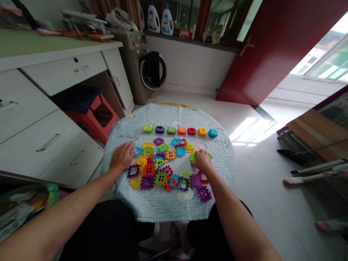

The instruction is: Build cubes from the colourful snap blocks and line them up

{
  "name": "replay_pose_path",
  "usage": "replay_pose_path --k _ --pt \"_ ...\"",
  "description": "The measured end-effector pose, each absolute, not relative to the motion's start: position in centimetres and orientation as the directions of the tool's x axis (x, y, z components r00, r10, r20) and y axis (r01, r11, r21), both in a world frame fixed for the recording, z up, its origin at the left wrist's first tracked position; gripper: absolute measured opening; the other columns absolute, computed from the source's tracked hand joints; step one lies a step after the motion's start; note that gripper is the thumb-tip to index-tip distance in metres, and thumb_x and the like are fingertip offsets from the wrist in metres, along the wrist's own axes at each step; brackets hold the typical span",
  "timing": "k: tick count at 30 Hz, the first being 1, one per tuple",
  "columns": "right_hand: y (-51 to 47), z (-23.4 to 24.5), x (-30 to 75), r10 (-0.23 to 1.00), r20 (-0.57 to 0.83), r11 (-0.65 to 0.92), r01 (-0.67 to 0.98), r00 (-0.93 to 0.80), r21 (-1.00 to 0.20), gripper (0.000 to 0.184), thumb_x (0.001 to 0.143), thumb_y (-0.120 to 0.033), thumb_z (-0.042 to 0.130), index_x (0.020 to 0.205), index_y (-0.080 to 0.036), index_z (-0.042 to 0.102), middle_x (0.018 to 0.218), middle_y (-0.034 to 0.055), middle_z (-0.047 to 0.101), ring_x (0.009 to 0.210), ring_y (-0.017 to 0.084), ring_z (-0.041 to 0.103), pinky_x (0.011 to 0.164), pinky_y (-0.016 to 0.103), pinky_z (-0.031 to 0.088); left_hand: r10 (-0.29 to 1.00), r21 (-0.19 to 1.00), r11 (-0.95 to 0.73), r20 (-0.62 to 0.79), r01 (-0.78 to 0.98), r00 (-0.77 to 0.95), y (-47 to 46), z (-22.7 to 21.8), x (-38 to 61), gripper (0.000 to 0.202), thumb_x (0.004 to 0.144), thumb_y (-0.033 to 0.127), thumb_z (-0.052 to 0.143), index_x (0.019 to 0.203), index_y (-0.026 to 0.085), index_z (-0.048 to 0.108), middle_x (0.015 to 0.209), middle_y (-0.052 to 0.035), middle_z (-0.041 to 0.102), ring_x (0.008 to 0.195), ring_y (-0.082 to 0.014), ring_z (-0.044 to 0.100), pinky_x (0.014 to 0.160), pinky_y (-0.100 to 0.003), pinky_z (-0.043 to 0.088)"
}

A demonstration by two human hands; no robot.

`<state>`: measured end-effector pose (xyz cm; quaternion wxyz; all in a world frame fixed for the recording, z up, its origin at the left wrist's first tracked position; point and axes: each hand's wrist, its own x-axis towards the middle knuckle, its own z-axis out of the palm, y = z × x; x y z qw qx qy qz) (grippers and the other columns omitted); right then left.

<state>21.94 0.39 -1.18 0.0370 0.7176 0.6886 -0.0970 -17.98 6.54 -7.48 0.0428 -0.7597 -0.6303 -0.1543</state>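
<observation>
A quilted pale blue cloth (163, 206) covers a round table, and colourful square plastic waffle blocks lie on it. Several of them form a tidy row (182, 130) across the far part of the cloth. A loose heap of mixed blocks (160, 177) spreads below that row. My left hand (122, 156) rests flat on the cloth, its fingertips next to a teal block (137, 151). My right hand (201, 161) is at the heap's right side, fingers pinching a green block (193, 157), which they partly hide.
White desk drawers (46, 123) stand to the left, with a red stool (92, 116) beneath the desk. A washing machine (133, 65) and a dark red door (258, 50) are beyond the table. A wooden board (315, 134) and long white rods (312, 174) lie to the right.
</observation>
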Motion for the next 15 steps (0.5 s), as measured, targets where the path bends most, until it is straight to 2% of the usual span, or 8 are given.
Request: replay_pose_path --k 10,15 --pt "0.55 -0.94 21.74 0.986 -0.168 -0.009 0.997 -0.005 -0.082 0.044 0.07 -0.037 0.069 0.107 -0.015 0.064 0.11 0.0142 0.061 0.104 0.028 0.054 0.086 0.035 0.043 0.947 0.149 -0.19 0.288 0.971 0.141 6.53 -7.63 -18.03 0.051 0.092 0.042 0.033 0.128 0.015 0.058 0.137 -0.0146 0.056 0.128 -0.0289 0.048 0.107 -0.044 0.037" --pt "0.39 -0.8 21.81 0.977 -0.215 -0.011 0.996 -0.008 -0.085 0.049 0.069 -0.041 0.071 0.111 -0.017 0.062 0.114 0.0136 0.059 0.106 0.028 0.054 0.087 0.035 0.042 0.944 0.156 -0.19 0.301 0.969 0.136 6.55 -7.71 -18.05 0.049 0.092 0.042 0.034 0.128 0.018 0.058 0.136 -0.0126 0.057 0.128 -0.0278 0.048 0.108 -0.042 0.036"
